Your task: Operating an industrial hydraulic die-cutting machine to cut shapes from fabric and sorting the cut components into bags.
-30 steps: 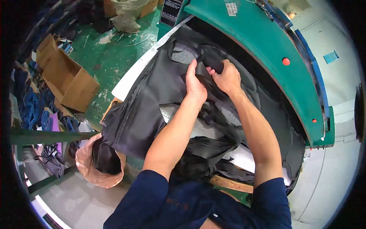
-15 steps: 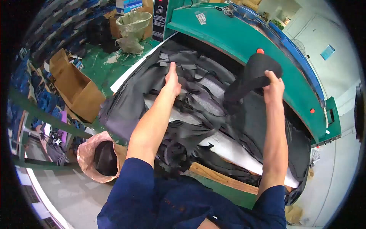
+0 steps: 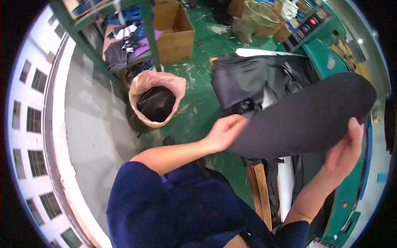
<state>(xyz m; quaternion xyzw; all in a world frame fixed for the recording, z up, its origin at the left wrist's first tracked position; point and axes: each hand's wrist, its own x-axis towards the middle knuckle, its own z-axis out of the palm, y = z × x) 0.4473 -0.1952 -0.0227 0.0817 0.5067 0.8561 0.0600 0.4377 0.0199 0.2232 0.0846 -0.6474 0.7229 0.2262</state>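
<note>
A worker in a navy shirt (image 3: 194, 202) holds a long, dark, round-ended panel (image 3: 306, 111) aloft between two bare hands, over the wooden near edge of a work table (image 3: 260, 194), a few steps from us onlookers. The left hand (image 3: 225, 133), slightly blurred, is curled nearly closed, its fingertips seeming to pinch the panel's left end. The right hand (image 3: 345, 146) is cupped partly open at the lower edge toward the other end, thumb laid on the upper face. Handling so limp-looking a piece well would likely call for light, even tension between both grips and enough lift that nothing drags. Beyond the panel, black sheets (image 3: 244, 78) lie heaped to the table's far left corner, behind them a white strip (image 3: 264, 52) along the far edge. A green machine (image 3: 326, 58) flanks the right side. Off that left corner, on the green floor (image 3: 194, 99), stands a pinkish bag (image 3: 134, 97) holding dark material (image 3: 156, 103); farther back sits an open cardboard box (image 3: 175, 45).
</note>
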